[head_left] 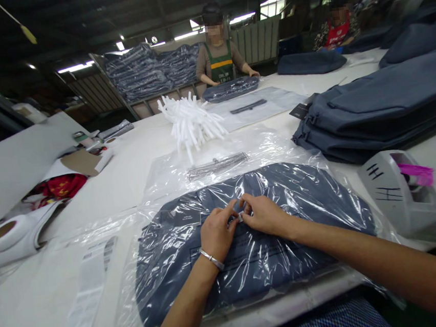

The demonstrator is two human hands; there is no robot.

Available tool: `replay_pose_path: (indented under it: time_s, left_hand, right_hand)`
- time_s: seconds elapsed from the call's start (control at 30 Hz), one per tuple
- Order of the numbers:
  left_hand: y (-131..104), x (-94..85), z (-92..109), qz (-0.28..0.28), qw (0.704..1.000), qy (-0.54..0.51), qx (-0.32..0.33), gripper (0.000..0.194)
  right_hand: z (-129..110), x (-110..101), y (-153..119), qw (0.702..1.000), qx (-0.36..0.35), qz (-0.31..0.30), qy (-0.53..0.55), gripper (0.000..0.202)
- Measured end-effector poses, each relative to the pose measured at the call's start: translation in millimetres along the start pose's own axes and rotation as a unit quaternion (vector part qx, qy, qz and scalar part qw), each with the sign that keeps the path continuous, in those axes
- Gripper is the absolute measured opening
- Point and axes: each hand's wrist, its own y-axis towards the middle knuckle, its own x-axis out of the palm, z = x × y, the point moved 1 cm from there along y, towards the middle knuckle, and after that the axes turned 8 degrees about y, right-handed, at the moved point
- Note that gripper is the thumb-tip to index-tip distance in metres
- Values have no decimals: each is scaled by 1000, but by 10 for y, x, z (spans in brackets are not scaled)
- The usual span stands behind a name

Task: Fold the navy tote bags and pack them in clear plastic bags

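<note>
A dark blue bag [166, 271] lies inside a clear plastic bag [127, 306] on the white table, right in front of me. Over its middle, my left hand [219, 230] and my right hand [261, 213] almost meet, thumbs and index fingers pinched around a small whitish piece [240, 217] at the plastic's surface. What that piece is, I cannot make out. A silver bracelet circles my left wrist. Beneath the plastic, left of my hands, shows a dark tag [186, 217].
Dark blue bags [381, 101] are stacked at the right, behind a tape dispenser [394, 193]. White strips [193, 122] lie beyond the plastic. Label sheets [81, 310] and a white roll [4, 233] are at the left. A person [220, 60] handles a wrapped bag across the table.
</note>
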Motion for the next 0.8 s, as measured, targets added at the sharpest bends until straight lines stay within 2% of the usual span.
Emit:
replay_pose_path:
  time_s: [0.13,0.27,0.33,0.4,0.47,0.5,0.57,0.63,0.67,0.73,0.8]
  left_hand:
    - [-5,38,2,-3,1000,16,7,55]
    - [-8,13,-3,-10,999,38,25,48]
    - [-23,-14,-5,1,998,47,44,42]
    - [-59,-21,5,7,995,54,86,39]
    - [-110,11,29,-24,988,68,138,40]
    - [-135,35,43,-52,983,78,157,43]
    - [-166,67,65,-109,975,89,171,54]
    - [-155,29,54,-130,975,73,164,60]
    - [-137,-26,22,-118,979,63,152,60]
    - [-102,-200,-127,-40,993,59,91,58]
    - [-126,-414,-405,60,993,97,-21,56]
  right_hand:
    - [-46,8,-20,985,5,1,-170,27]
    - [-73,-108,-132,976,6,12,-218,21]
    - [-106,-215,-295,983,-16,23,-179,18]
    - [-158,-314,-549,994,-46,21,-93,16]
    - [-199,-358,-870,999,-48,-8,24,14]
    - [-200,-344,-1042,995,-25,-40,90,16]
    - [-146,-234,-1383,963,72,-129,226,32]
    - [-28,-48,-1685,896,194,-200,346,47]
    - [40,51,-1807,861,245,-208,395,52]
    - [149,213,-1980,801,310,-165,485,60]
    - [180,302,-2065,737,334,-96,580,67]
